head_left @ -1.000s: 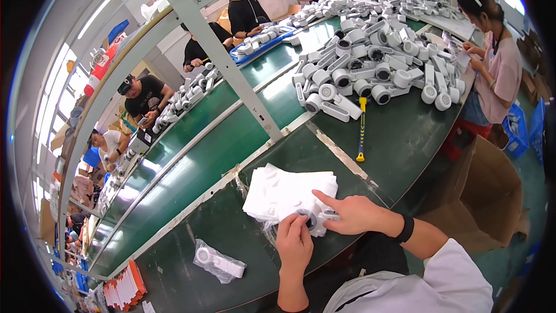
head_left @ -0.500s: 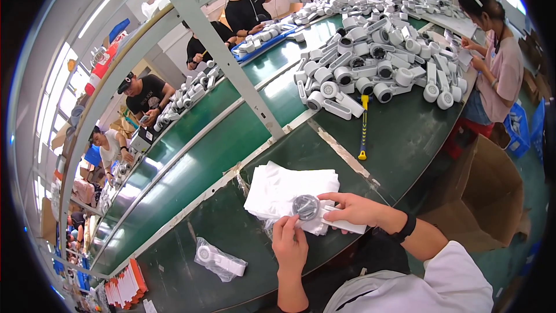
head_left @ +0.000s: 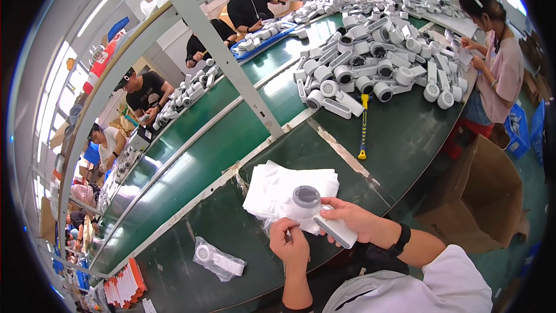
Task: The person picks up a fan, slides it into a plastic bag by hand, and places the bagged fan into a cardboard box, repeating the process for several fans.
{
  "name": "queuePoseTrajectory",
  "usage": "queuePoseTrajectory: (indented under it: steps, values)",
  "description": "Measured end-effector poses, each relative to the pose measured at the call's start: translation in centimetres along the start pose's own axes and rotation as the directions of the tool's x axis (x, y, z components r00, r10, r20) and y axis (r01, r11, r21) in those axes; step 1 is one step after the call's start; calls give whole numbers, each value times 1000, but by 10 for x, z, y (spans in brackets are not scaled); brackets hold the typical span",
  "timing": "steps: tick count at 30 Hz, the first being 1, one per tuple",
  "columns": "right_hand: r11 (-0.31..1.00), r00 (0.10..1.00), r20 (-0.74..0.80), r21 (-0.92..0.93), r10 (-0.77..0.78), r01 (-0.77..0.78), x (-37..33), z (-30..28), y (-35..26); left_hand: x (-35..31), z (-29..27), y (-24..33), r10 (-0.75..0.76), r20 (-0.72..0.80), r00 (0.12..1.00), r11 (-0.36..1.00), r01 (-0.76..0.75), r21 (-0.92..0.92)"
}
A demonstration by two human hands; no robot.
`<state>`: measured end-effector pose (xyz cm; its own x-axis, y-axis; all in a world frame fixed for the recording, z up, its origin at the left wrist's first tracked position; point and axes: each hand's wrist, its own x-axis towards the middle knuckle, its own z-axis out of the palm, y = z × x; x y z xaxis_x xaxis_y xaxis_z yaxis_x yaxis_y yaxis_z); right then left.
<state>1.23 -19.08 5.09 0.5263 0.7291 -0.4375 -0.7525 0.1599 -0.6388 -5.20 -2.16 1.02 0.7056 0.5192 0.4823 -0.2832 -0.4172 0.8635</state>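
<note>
My right hand (head_left: pixel 356 220) grips the handle of a white hand-held device (head_left: pixel 321 214) with a round grey head, held just above a stack of clear plastic bags (head_left: pixel 278 188) on the green bench. My left hand (head_left: pixel 289 243) pinches the edge of a thin plastic bag wrapped round the device's head. A second device of the same kind, sealed in a bag (head_left: pixel 219 259), lies to the left on the bench.
A big heap of white devices (head_left: pixel 382 64) covers the bench ahead, with a yellow-handled tool (head_left: pixel 363 124) lying beside it. A person in pink (head_left: pixel 498 64) works at the right, others sit along the far side. An open cardboard box (head_left: pixel 480 197) stands at my right.
The device has come up out of the bag stack, its grey head now facing up. My left hand moved from the stack to the bag at the device's head.
</note>
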Motion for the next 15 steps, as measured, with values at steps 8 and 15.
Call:
queuePoseTrajectory:
  steps: [8, 15]
  values:
    - [996, 1000, 8, 93, -3, 2, -1, 5, 6, -1, 3, 8, 28, 18, 999, 999, -27, -36]
    - [989, 993, -87, 117, -86, 96, 10, 6, 14, -18, 4, 8, -65, 197, 978, 976, 104, -191]
